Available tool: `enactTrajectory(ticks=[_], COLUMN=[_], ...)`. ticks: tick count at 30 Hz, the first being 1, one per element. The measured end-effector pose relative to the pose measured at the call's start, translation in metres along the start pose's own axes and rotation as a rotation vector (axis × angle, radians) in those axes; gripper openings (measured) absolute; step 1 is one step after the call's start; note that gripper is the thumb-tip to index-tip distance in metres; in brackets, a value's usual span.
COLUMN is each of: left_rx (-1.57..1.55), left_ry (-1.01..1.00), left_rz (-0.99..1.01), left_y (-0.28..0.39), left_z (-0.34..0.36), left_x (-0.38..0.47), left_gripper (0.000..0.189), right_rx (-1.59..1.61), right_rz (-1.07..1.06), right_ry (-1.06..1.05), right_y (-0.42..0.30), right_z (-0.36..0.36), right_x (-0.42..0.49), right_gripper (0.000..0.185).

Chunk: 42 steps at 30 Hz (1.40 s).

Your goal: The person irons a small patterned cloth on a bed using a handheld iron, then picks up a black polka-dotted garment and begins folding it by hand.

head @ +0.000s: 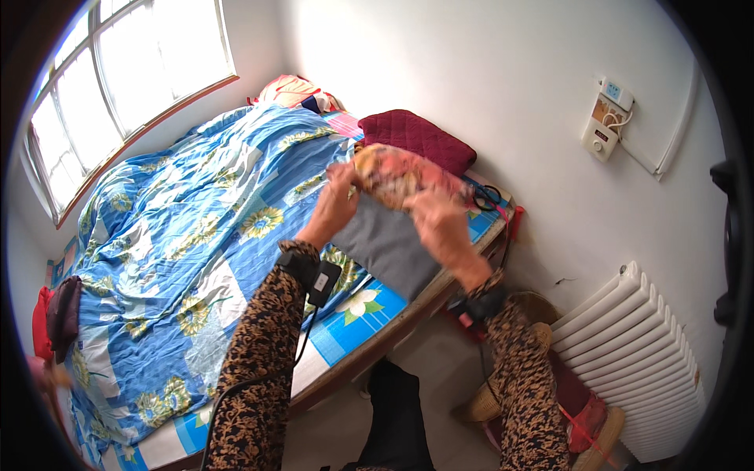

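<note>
Both hands hold a floral-patterned cloth item [406, 171] in red, yellow and pink, slightly blurred. My left hand [336, 203] pinches its left end, and my right hand [439, 226] grips its lower right side. Beneath it a dark grey folded cloth [383, 247] lies flat near the bed's edge. Just behind sits a maroon quilted cloth [418, 138], folded against the wall. Black-handled scissors [488, 198] rest at the bed corner to the right of the floral item.
A blue floral sheet [206, 253] covers the bed by the window [141, 76]. A white radiator [636, 365] stands at the right, with woven slippers [601, 438] beside it. A thermostat [601, 140] hangs on the wall. Dark clothing [63, 315] lies at the bed's left end.
</note>
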<state>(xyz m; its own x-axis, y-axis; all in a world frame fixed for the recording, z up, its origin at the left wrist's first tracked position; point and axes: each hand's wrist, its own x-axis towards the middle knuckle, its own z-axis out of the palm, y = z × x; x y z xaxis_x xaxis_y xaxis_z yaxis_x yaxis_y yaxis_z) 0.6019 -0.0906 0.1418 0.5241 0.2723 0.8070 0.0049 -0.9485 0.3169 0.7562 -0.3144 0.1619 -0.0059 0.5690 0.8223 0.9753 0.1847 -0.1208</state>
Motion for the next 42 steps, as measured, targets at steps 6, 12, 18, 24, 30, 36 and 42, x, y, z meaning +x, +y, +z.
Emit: enactTrajectory(ticks=[6, 12, 18, 24, 30, 36, 42], left_rx=[-0.062, -0.015, 0.059, 0.119, 0.045, 0.406, 0.481], left_ry=[-0.321, -0.269, -0.190, -0.385, -0.456, -0.483, -0.447], left_rz=[-0.345, -0.331, -0.301, -0.445, -0.355, -0.449, -0.526], left_y=[-0.032, -0.022, -0.001, 0.008, 0.111, 0.176, 0.165], left_z=[0.042, 0.036, 0.028, 0.020, -0.065, -0.155, -0.155], left_x=[-0.122, -0.117, -0.142, -0.158, -0.238, -0.326, -0.358], left_gripper=[0.025, 0.024, 0.027, 0.048, 0.080, 0.081, 0.073], right_rx=[-0.134, -0.148, -0.192, -0.233, -0.157, -0.157, -0.186], right_rz=[0.034, -0.014, 0.021, 0.022, 0.041, 0.091, 0.329], right_ry=[-0.327, -0.225, -0.311, -0.378, -0.290, -0.471, -0.194], right_y=[-0.027, -0.030, -0.050, -0.057, -0.063, -0.065, -0.017], right_z=[0.078, 0.078, 0.073, 0.077, 0.061, 0.060, 0.067], right_x=[-0.117, -0.120, -0.127, -0.132, -0.142, -0.155, -0.098], right_gripper=[0.034, 0.038, 0.036, 0.040, 0.060, 0.063, 0.067])
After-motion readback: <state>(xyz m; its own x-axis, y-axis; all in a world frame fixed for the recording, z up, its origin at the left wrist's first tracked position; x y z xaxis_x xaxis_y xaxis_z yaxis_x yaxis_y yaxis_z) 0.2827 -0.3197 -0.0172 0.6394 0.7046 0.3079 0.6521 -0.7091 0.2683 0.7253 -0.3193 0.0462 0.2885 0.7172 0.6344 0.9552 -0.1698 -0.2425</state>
